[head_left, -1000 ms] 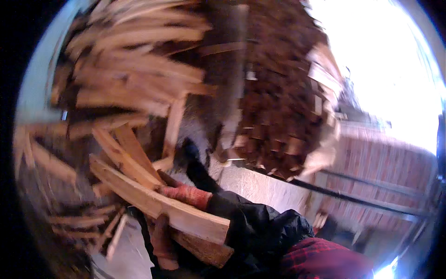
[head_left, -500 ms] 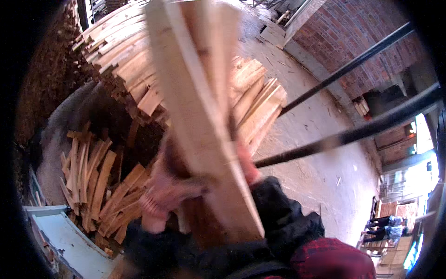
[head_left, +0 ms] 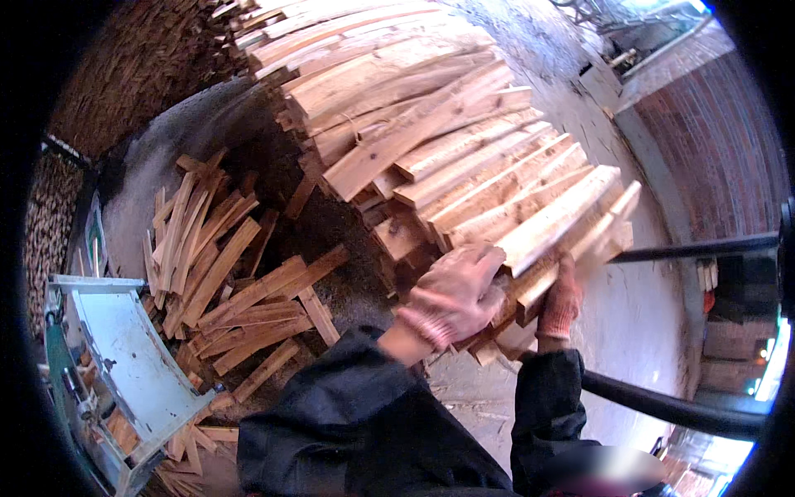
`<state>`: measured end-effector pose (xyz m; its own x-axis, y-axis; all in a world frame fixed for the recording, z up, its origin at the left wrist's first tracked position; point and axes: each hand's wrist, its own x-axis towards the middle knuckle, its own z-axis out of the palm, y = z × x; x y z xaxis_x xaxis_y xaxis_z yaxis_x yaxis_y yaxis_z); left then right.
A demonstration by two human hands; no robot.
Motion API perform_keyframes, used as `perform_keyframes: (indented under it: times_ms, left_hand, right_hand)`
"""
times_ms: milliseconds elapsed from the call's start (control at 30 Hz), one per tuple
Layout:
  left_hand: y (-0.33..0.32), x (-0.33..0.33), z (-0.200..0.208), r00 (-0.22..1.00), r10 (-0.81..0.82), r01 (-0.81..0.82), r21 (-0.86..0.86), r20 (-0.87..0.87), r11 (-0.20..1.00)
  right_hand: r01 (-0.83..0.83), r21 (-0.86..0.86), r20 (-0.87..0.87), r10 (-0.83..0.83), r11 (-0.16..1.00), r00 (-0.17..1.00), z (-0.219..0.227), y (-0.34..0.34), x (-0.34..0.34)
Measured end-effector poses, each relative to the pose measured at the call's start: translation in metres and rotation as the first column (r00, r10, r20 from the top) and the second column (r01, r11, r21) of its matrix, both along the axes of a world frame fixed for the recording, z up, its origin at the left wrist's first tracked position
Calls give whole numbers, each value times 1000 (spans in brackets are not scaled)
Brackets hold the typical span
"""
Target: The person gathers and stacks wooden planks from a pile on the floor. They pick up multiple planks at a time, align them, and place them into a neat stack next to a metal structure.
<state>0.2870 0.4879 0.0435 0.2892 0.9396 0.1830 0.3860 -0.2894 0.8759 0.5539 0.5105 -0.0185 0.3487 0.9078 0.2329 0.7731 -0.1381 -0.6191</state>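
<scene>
head view: gloved hands (head_left: 454, 291) clasp planks (head_left: 560, 222) on the wood stack (head_left: 397, 79).

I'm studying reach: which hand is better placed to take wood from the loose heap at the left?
Probably the left hand: it is nearer the loose heap. The right hand is farther over to the right. Both appear to touch the stacked boards.

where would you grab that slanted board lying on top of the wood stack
Probably by its lower-left end: the slanted board lies across the other boards of the stack, and that end juts out at the stack's left edge. Come from the left, thumb over the broad upper face; the overhang likely leaves room underneath.
</scene>
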Motion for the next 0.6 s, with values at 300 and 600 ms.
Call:
perform_keyframes:
  times_ms: [300,600]
  left_hand:
    - [48,-159,-88,629,564,-543,-217,536,811]
    - [-35,-145,-149,239,709,-503,-540,664,675]
  right_hand:
    - [-161,197,-784,254,967,566,-9,-3,-11]
    - [-775,-147,108,789,615,605,65,-131,-175]
